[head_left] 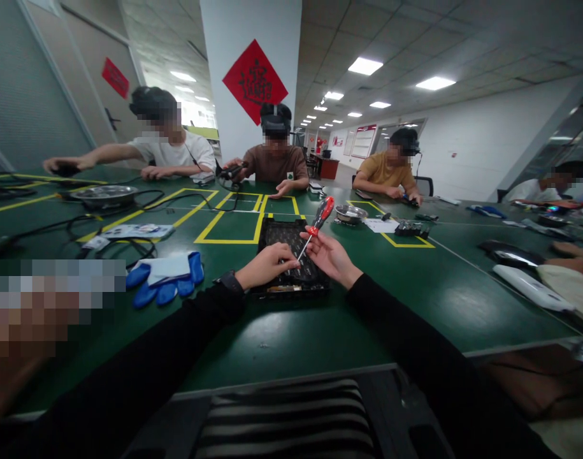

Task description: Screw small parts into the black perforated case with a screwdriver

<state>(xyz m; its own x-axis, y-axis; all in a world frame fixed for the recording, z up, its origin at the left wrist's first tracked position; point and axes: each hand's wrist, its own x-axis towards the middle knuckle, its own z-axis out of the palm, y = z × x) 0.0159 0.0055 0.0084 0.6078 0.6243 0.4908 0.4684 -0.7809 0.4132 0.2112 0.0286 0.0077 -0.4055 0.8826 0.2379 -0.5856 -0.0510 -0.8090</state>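
A red-and-black screwdriver [318, 220] slants up to the right above a black device panel [287, 237] lying on the green table. My right hand [330, 257] is closed round the screwdriver's shaft below the handle. My left hand [267, 263] rests on the panel with its fingers pinched together near the screwdriver's tip; whether it holds anything is hidden. Both arms wear black sleeves, and a dark watch sits on my left wrist.
A blue-fingered glove [169, 275] lies left of the panel. Cables and a metal bowl [104, 194] sit at the far left, another bowl [349, 213] beyond the panel. Several seated people work across and to the right. Yellow tape marks boxes on the table [415, 287].
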